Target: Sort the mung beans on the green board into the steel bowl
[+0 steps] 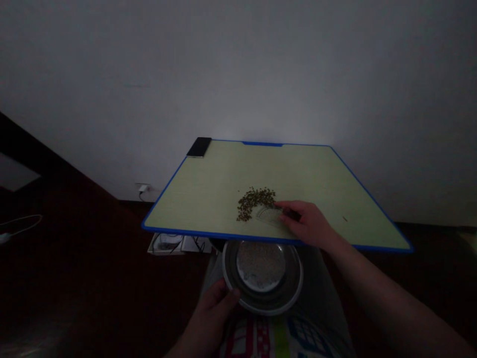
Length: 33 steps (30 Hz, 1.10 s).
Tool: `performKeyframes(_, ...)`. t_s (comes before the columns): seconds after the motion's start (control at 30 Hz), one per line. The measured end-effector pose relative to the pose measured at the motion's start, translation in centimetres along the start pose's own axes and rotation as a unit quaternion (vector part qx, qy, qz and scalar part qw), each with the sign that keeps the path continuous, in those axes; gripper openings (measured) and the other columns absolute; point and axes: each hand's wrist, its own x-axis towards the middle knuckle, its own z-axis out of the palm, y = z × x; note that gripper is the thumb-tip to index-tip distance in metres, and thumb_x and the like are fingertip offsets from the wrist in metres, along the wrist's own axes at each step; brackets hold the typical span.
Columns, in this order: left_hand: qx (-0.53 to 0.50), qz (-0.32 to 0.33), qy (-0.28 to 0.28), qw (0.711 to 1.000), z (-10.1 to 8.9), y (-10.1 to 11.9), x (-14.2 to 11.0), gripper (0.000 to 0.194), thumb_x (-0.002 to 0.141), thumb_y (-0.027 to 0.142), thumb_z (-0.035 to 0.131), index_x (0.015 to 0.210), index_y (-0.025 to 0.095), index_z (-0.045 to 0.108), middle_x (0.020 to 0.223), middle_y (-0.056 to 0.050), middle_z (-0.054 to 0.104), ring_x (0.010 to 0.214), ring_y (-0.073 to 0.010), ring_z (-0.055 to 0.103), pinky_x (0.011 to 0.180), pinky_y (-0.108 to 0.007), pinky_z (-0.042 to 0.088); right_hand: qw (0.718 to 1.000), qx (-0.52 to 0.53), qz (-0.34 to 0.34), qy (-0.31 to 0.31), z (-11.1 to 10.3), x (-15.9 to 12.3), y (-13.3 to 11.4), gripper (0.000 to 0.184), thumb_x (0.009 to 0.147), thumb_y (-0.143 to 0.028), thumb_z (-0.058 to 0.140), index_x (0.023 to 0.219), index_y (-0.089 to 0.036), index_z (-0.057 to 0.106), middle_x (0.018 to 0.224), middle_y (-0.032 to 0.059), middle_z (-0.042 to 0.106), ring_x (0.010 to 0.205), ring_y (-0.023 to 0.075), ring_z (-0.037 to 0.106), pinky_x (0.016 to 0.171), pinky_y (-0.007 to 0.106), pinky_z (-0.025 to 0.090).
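My right hand point(305, 221) is low over the surface point(316, 184), thumb and fingertips closed on the near-right end of a clear protractor point(266, 215). The protractor lies just left of those fingers, faint against the pale green. Around its far and left edges, ahead and to the left of my right hand, dark seeds point(248, 203) form a loose curved heap; my index fingertip is at the right end of it. A small sliver point(345, 219) lies alone to the right of that hand.

My left hand point(218, 308) is clamped on the near-left rim of a metal bowl point(294, 286), thumb over the edge. The bowl sits to the right of this hand, over my lap and below my right hand; its bottom looks pale and speckled, too dim to tell with what.

Well ahead and left of my right hand, a phone point(199, 147) lies at the far corner. A plug point(143, 189) is in the wall point(261, 74) beyond my left hand.
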Motion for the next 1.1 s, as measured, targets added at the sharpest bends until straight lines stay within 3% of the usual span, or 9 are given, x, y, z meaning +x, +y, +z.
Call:
performKeyframes(0.2,-0.016,-0.001,-0.017,1.0,-0.1,-0.1,0.2,0.018,0.081,0.032,0.071,0.096,0.024,0.075,0.102,-0.005,0.081,0.106,-0.0287,0.07,0.105,-0.046,0.044,0.999,-0.036,-0.013,-0.01,0.2,0.5,-0.7,0.041,0.084,-0.026,0.056,0.12,-0.015,0.07,0.076,0.0042,0.068,0.061,0.0138,0.053,0.06,0.028,0.043)
performKeyframes(0.43,-0.015,0.005,-0.01,1.0,-0.1,-0.2,0.3,0.021,0.079,0.032,0.073,0.098,0.023,0.075,0.104,-0.006,0.081,0.113,-0.0306,0.068,0.105,-0.048,0.045,0.998,-0.047,-0.019,-0.021,0.2,0.5,-1.1,0.042,0.084,-0.023,0.057,0.123,-0.015,0.069,0.079,0.0056,0.07,0.065,0.0154,0.057,0.063,0.029,0.044)
performKeyframes(0.73,-0.018,0.0,-0.013,1.0,0.0,0.1,0.1,0.022,0.079,0.032,0.073,0.099,0.024,0.075,0.105,-0.005,0.081,0.114,-0.0296,0.067,0.107,-0.047,0.042,0.996,-0.058,-0.054,-0.039,0.6,0.9,-1.1,0.043,0.085,-0.022,0.056,0.126,-0.016,0.067,0.1,0.01,0.075,0.077,0.0177,0.064,0.07,0.031,0.048)
performKeyframes(1.1,0.009,0.001,-0.003,1.0,-0.6,-0.3,0.3,0.021,0.079,0.035,0.072,0.096,0.023,0.074,0.106,-0.006,0.08,0.109,-0.0307,0.069,0.107,-0.05,0.042,0.995,-0.051,-0.081,-0.035,1.0,1.1,-0.8,0.042,0.086,-0.021,0.055,0.126,-0.016,0.067,0.099,0.0098,0.075,0.076,0.0175,0.065,0.07,0.031,0.049)
